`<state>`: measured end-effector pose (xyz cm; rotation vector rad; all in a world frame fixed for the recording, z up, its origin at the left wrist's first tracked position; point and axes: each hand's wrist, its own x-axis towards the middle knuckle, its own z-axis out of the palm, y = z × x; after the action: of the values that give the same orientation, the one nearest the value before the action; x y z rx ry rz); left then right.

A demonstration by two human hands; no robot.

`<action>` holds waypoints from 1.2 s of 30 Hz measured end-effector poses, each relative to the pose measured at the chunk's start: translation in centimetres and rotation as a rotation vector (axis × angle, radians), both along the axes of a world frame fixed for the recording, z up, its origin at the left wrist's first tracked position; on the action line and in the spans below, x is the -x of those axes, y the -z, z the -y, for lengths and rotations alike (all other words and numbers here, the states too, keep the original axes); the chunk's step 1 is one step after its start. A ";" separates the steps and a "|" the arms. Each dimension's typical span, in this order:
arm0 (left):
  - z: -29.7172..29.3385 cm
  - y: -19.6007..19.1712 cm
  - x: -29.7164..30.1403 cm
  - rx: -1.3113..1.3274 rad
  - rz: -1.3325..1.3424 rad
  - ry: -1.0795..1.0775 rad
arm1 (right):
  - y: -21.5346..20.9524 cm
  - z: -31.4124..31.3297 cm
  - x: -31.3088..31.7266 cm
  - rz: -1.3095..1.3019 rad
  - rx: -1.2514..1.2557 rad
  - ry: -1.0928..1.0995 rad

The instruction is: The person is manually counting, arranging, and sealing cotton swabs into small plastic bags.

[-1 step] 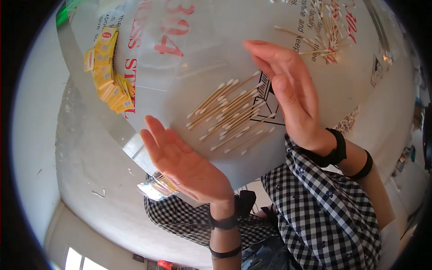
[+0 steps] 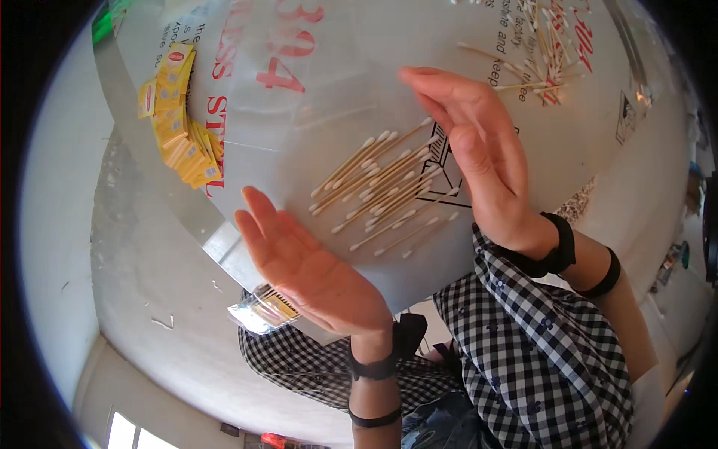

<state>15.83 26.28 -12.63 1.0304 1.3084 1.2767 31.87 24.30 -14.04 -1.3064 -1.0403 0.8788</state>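
A loose bundle of cotton swabs (image 2: 381,193) lies on the film-covered sheet-metal tabletop (image 2: 336,45), most of the sticks slanting the same way. On the left of them is my left hand (image 2: 314,273), open, palm turned toward the swabs and fingers stretched out. My right hand (image 2: 486,161) is on the other side, also open, with its fingers extended and thumb apart. Swab tips on the right reach close to the right palm; whether they touch it I cannot tell. Neither hand grips anything.
Yellow printed packets (image 2: 183,138) lie overlapped at the left. Farther off at the right is a scattered heap of cotton swabs (image 2: 552,63). A transparent plastic bag (image 2: 265,308) with something yellow inside sits by the table's near left edge, beside my left hand.
My left hand has shifted very slightly, its fingertips a little higher. My right hand and the swabs look almost the same.
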 end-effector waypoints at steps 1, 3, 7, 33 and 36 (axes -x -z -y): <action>0.0 0.1 -0.7 -0.020 -0.028 0.024 | -0.1 -0.1 -0.1 -0.016 0.002 -0.021; 0.0 0.6 -1.5 -0.036 0.048 0.049 | 0.0 -0.2 -0.1 -0.028 0.008 -0.043; 0.2 0.0 -3.3 0.015 0.160 0.080 | 0.0 -0.3 -0.1 -0.036 -0.004 -0.084; 2.2 -0.1 0.6 -0.303 -0.940 0.609 | -0.7 3.7 -3.3 0.031 0.014 -0.007; 1.1 -0.3 0.0 -0.279 -0.866 0.576 | -0.9 2.8 -2.4 0.013 -0.026 -0.053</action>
<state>15.88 25.22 -12.34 2.1246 1.2853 0.5666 34.31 21.52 -13.19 -1.2692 -1.0968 0.8948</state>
